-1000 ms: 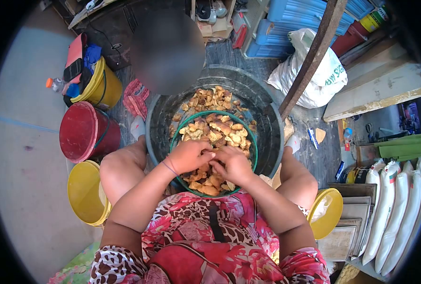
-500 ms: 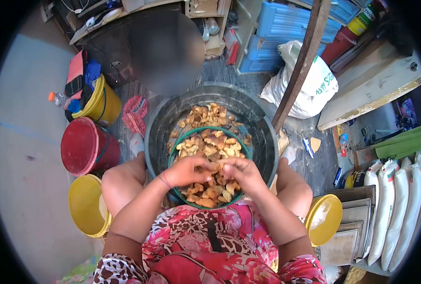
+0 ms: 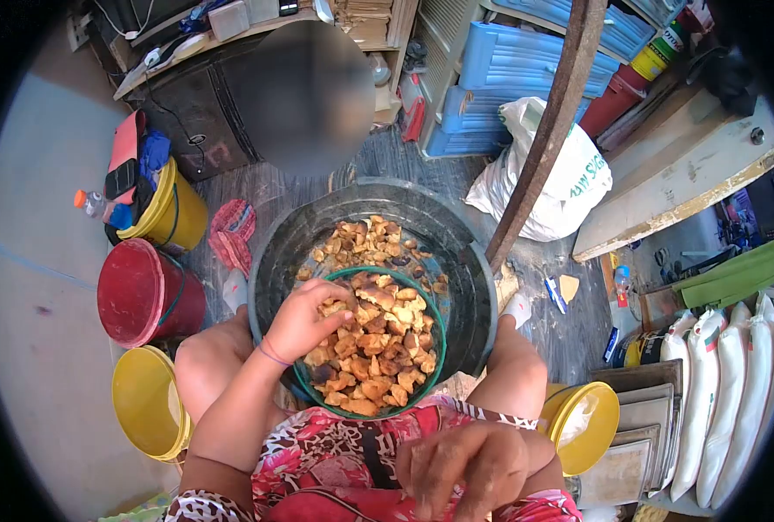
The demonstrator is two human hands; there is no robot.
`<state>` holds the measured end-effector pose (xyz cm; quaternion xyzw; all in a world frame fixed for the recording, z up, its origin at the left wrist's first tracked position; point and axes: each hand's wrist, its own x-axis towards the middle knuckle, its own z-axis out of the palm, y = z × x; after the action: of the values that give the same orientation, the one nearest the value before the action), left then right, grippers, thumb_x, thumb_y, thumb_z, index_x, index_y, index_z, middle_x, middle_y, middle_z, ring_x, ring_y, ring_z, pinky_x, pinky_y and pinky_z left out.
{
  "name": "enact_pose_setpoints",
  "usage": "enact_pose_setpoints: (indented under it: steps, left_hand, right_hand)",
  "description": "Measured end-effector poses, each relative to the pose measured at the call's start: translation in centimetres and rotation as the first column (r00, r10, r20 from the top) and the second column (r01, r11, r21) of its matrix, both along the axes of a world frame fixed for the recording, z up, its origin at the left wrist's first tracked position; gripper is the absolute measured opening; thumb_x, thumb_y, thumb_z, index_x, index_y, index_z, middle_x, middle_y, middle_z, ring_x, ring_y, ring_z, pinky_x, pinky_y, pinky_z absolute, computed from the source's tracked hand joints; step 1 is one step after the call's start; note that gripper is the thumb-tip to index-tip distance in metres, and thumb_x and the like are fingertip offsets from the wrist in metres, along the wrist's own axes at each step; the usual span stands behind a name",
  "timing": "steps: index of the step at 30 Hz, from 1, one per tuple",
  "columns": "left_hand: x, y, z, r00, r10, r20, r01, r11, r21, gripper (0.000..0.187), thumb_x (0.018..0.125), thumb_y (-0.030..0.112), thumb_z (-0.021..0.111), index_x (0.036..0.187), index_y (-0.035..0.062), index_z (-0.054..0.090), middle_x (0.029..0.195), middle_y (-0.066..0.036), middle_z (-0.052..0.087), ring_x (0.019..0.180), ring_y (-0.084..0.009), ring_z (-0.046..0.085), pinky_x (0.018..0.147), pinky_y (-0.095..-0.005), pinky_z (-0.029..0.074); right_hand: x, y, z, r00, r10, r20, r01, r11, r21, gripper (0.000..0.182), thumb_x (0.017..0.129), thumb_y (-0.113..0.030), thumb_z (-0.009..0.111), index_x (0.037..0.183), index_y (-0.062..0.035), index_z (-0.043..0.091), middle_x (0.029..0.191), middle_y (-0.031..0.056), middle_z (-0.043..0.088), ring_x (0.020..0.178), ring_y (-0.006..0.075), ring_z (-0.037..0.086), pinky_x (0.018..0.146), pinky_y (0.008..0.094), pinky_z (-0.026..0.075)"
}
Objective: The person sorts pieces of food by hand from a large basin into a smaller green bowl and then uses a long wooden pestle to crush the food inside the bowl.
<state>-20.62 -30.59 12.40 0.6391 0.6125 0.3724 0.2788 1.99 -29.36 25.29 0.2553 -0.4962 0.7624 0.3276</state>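
Torn, brown-and-yellow chunks that look like bread [image 3: 374,344] fill a green-rimmed basket [image 3: 444,335]. The basket sits in a large dark round tub [image 3: 270,261] between the person's knees. My left hand [image 3: 304,324] is over the basket's left side, thumb and fingers curled around a bread piece [image 3: 333,306]. More chunks [image 3: 361,239] lie loose on the tub's floor beyond the basket. My right hand [image 3: 465,465] is raised close to the camera above the lap, fingers bent inward. Whatever its fingertips may hold is hidden.
Yellow buckets [image 3: 148,404] and a red bucket [image 3: 143,291] stand at the left, another yellow bucket [image 3: 591,426] at the right. A wooden post [image 3: 548,130] slants past a white sack [image 3: 543,174]. Blue drawers [image 3: 517,61] and upright white bags [image 3: 700,391] are further right.
The hands, together over the basket before, are now apart. My right hand has come back and up toward the camera; my left has shifted to the basket's left side. The view has shifted slightly.
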Motion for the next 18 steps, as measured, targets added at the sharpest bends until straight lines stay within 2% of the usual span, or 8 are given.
enact_pose_setpoints:
  steps: [3, 5, 7, 9, 10, 14, 16, 18]
  left_hand:
    - [0.0, 0.1, 1.3, 0.996, 0.03, -0.084, -0.028, 0.999, 0.032, 0.022, 0.073, 0.014, 0.065, 0.092, 0.0056, 0.06, 0.084, -0.013, 0.057, 0.084, -0.0298, 0.056, 0.077, -0.0354, 0.044]
    - [0.0, 0.0, 1.4, 0.997, 0.04, -0.065, -0.051, 0.982, -0.181, 0.02, 0.073, 0.012, 0.063, 0.092, 0.0063, 0.06, 0.083, -0.014, 0.055, 0.082, -0.0311, 0.055, 0.075, -0.0367, 0.044]
    - [-0.1, 0.2, 1.0, 0.992, 0.031, -0.124, -0.046, 0.992, -0.12, 0.021, 0.072, 0.011, 0.064, 0.092, 0.0038, 0.059, 0.083, -0.014, 0.056, 0.082, -0.0315, 0.055, 0.073, -0.0362, 0.044]
    - [-0.1, 0.2, 0.9, 0.979, -0.009, -0.203, 0.003, 1.0, -0.031, 0.021, 0.072, 0.01, 0.065, 0.09, 0.0009, 0.057, 0.084, -0.014, 0.056, 0.083, -0.0327, 0.054, 0.072, -0.036, 0.044]
    - [-0.1, 0.4, 1.0, 0.978, 0.001, -0.208, -0.007, 1.0, -0.031, 0.021, 0.072, 0.01, 0.065, 0.09, 0.001, 0.057, 0.085, -0.014, 0.056, 0.084, -0.0324, 0.054, 0.073, -0.0361, 0.044]
    - [-0.3, 0.8, 1.3, 0.978, -0.013, -0.21, 0.004, 0.999, -0.047, 0.022, 0.071, 0.011, 0.066, 0.09, 0.0015, 0.057, 0.087, -0.013, 0.055, 0.087, -0.0313, 0.054, 0.077, -0.0363, 0.043]
    - [-0.5, 0.9, 1.1, 0.978, -0.03, -0.208, 0.018, 0.998, -0.059, 0.023, 0.071, 0.011, 0.066, 0.09, 0.0017, 0.057, 0.087, -0.013, 0.055, 0.087, -0.0312, 0.054, 0.077, -0.0362, 0.043]
    - [-0.7, 0.8, 0.8, 0.973, -0.044, -0.229, 0.033, 0.998, -0.053, 0.023, 0.071, 0.011, 0.066, 0.09, 0.0027, 0.057, 0.088, -0.013, 0.055, 0.088, -0.0313, 0.054, 0.078, -0.0361, 0.043]
  right_hand:
    - [0.3, 0.0, -1.3, 0.996, 0.068, 0.056, -0.059, 0.987, -0.146, 0.011, 0.081, -0.005, 0.059, 0.091, -0.0004, 0.063, 0.096, 0.0151, 0.06, 0.073, 0.0245, 0.059, 0.062, 0.0341, 0.048]
    - [0.5, 0.3, -2.5, 0.998, 0.058, -0.03, -0.061, 0.993, -0.103, 0.016, 0.081, -0.007, 0.061, 0.095, -0.0006, 0.063, 0.096, 0.0164, 0.059, 0.077, 0.0253, 0.059, 0.066, 0.0339, 0.048]
    - [1.3, 1.6, -1.1, 0.929, -0.207, 0.308, 0.218, 0.976, -0.003, 0.014, 0.074, -0.003, 0.069, 0.085, -0.0027, 0.06, 0.083, 0.0105, 0.061, 0.079, 0.0262, 0.06, 0.068, 0.0364, 0.045]
    - [1.3, 2.9, -2.8, 0.502, -0.755, 0.422, 0.548, 0.655, 0.52, 0.015, 0.07, -0.003, 0.07, 0.078, -0.0037, 0.058, 0.084, 0.0101, 0.059, 0.082, 0.0247, 0.06, 0.069, 0.0347, 0.045]
    - [0.7, 3.8, -4.6, 0.395, -0.759, 0.517, 0.567, 0.644, 0.513, 0.015, 0.07, -0.005, 0.071, 0.077, -0.0041, 0.057, 0.083, 0.0095, 0.058, 0.084, 0.0241, 0.059, 0.069, 0.0333, 0.045]
    - [-0.5, 6.8, -8.9, 0.324, -0.673, 0.665, 0.401, 0.734, 0.548, 0.017, 0.072, -0.006, 0.069, 0.077, -0.0031, 0.054, 0.087, 0.0081, 0.051, 0.082, 0.019, 0.052, 0.071, 0.0299, 0.044]
    - [-1.7, 6.3, -8.9, 0.21, -0.855, 0.475, 0.408, 0.518, 0.752, 0.018, 0.073, -0.011, 0.067, 0.085, -0.0049, 0.055, 0.082, 0.0111, 0.055, 0.081, 0.0307, 0.056, 0.069, 0.0359, 0.044]
    - [-1.5, 5.7, -8.5, 0.208, -0.816, 0.54, 0.316, 0.578, 0.752, 0.02, 0.072, -0.011, 0.067, 0.088, -0.0053, 0.055, 0.082, 0.0125, 0.055, 0.082, 0.0318, 0.056, 0.07, 0.0372, 0.044]
